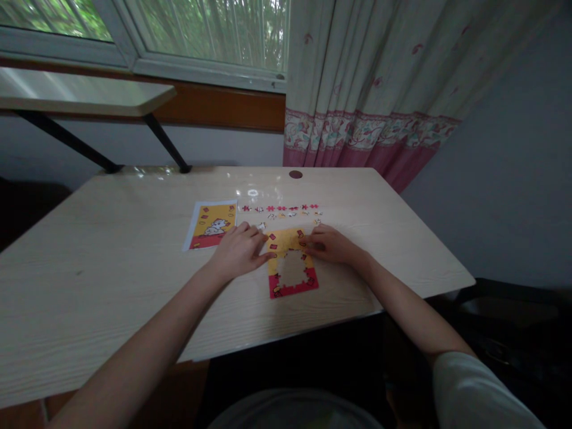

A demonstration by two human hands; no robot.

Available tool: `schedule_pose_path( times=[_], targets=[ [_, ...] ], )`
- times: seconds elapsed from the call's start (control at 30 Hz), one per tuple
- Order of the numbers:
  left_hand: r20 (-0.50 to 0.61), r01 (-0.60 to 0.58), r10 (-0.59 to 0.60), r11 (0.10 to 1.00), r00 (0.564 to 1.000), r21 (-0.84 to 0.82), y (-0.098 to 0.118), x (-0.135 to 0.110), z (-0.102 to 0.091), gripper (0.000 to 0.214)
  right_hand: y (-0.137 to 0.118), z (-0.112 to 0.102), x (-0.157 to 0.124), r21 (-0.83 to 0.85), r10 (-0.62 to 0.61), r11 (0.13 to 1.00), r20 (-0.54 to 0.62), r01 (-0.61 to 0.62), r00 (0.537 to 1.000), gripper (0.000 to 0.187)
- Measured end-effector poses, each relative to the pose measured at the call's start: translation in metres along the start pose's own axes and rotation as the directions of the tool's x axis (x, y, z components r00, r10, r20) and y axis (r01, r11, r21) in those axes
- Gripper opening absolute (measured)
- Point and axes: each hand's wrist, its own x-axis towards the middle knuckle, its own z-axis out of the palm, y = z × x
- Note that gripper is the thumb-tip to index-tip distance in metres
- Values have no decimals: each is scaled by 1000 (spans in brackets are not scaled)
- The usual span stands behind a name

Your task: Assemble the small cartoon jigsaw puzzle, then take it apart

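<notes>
A partly assembled jigsaw puzzle (286, 239), yellow above and red below, lies flat on the table with an open gap in its middle and lower part. Along its left edge, my left hand (239, 247) presses with thumb and fingertips. Opposite it, my right hand (330, 243) has curled fingers on the upper right edge. Loose jigsaw pieces (270, 208) sit in rows just beyond the puzzle, some red, others white or yellow. A printed reference picture (212, 215) of a white animal on yellow and red lies to the left, partly behind my left hand.
The pale wooden table (147, 262) has a round dark cable hole (295, 174) near its back edge. A raised shelf (89, 92) on black legs stands at the back left. Behind are a window (214, 36) and a long curtain (357, 77).
</notes>
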Motion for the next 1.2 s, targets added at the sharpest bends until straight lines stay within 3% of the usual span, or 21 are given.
schedule_pose_path(
  times=[0.27, 0.4, 0.6, 0.8, 0.93, 1.2],
  targets=[
    [-12, 49, -49, 997, 999, -61, -8, 1, 3, 41, -1, 0, 1, 16, 9, 1000, 12, -9, 1000, 28],
    [-57, 184, -195, 971, 979, -155, -30, 11, 4, 33, -2, 1, 1, 33, 17, 999, 15, -17, 1000, 28],
    [-61, 267, -277, 954, 959, -139, -66, 41, 9, 34, 0, 3, 1, 42, 24, 999, 19, -25, 1000, 29],
    [-20, 260, -262, 964, 965, -59, -81, 65, 21, 35, 1, 3, 0, 44, 24, 999, 26, -25, 999, 29],
    [-10, 248, -250, 964, 968, -94, -90, 73, 27, 33, 2, 3, 0, 39, 17, 999, 25, -18, 1000, 29],
    [41, 218, -214, 962, 976, -166, -93, 83, 22, 21, 1, 3, 0, 39, 21, 999, 21, -21, 1000, 28]
  ],
)
